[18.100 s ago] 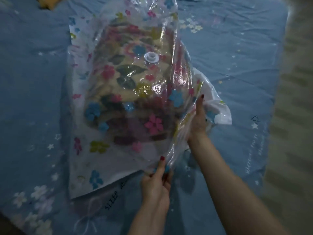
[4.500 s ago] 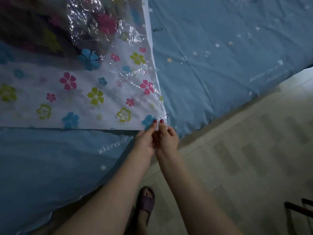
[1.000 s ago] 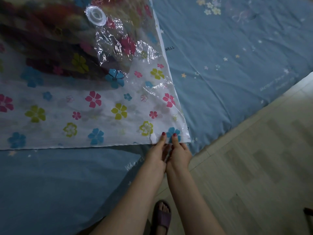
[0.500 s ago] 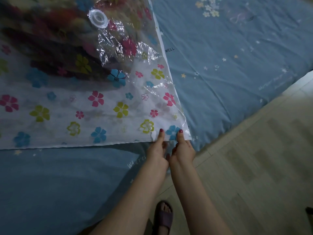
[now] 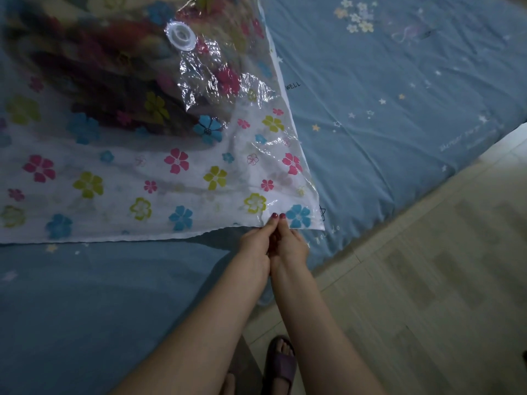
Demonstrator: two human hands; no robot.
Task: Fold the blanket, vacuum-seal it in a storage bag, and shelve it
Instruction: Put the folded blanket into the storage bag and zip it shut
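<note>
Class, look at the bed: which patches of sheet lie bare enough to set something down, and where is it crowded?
Bare sheet lies right of the bag, up to the bed's edge, and below the bag's near edge at lower left. It is crowded at the bag's near right corner, where the left hand and right hand pinch its edge.

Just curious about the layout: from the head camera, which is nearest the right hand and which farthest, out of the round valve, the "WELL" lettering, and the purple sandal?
1. Sandal, below on the floor, nearest the right hand.
2. "WELL" lettering, above on the sheet.
3. Valve, upper left on the bag, farthest.
</note>
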